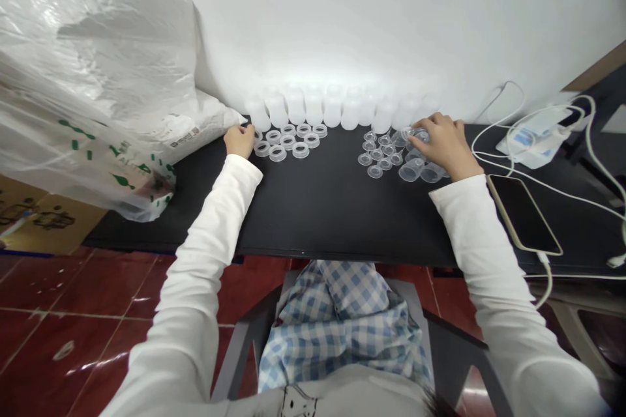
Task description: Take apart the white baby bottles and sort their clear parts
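Observation:
My left hand [239, 141] is closed at the left end of a group of translucent screw rings [287, 142], its fingertips on the edge of the outermost ring. My right hand [444, 143] reaches over clear cup-shaped caps [411, 170], thumb and forefinger pinched around a clear piece that its fingers partly cover. Just left of it lie several small clear bottle nipples [377, 154], flange side down or tilted. Behind both groups, a row of frosted white bottles [332, 107] stands upright along the wall.
Large white plastic bags [132, 58] bulge over the left side of the black table [313, 208], above a cardboard box [53, 215]. At right lie a phone [525, 214] on a charging cable, a white power strip [533, 140] and tangled white cords.

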### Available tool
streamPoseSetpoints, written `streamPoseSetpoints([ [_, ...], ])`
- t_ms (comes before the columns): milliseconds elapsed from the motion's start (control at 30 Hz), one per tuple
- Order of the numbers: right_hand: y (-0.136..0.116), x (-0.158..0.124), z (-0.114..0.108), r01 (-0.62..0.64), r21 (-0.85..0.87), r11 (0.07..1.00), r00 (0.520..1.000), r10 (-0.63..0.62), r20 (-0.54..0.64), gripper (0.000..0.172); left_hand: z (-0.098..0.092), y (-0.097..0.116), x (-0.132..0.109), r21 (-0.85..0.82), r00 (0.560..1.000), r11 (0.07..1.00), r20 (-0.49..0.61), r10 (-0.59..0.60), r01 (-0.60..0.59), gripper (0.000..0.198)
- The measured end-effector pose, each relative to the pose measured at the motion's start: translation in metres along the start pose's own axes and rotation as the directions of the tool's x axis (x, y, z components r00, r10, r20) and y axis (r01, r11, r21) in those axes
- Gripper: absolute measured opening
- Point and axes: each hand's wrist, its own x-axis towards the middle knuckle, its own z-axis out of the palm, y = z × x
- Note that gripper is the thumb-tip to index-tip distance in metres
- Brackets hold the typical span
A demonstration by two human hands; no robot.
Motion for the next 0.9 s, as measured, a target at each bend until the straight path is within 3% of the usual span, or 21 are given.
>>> streamPoseSetpoints([
  [433, 0.000, 0.021, 0.020, 0.024, -0.089, 0.996, 0.998, -0.019, 0.061, 0.046, 0.006, -0.004, 0.000, 0.122, 0.997, 0.991, 0.064, 0.039, -0.047, 0.029],
  [500, 0.002, 0.027, 0.023, 0.039, -0.103, 0.994, 0.995, -0.029, 0.092, 0.046, 0.008, -0.004, 0.000, 0.126, 0.998, 0.991, 0.046, 0.047, -0.053, 0.030],
  [600, 0.002, 0.034, 0.026, 0.065, -0.131, 0.989, 0.986, -0.044, 0.162, 0.042, 0.012, -0.002, -0.004, 0.112, 0.993, 0.990, -0.069, 0.092, -0.084, 0.030],
  [767, -0.010, 0.030, 0.025, 0.109, -0.177, 0.978, 0.986, -0.084, 0.143, 0.034, 0.018, 0.005, -0.016, 0.005, 0.922, 0.947, -0.226, 0.314, -0.321, 0.022],
  [900, -0.029, 0.019, 0.013, 0.062, -0.170, 0.984, 0.998, -0.065, -0.011, 0.035, 0.028, 0.020, -0.037, -0.029, 0.797, 0.807, -0.186, 0.575, -0.589, 0.021],
])
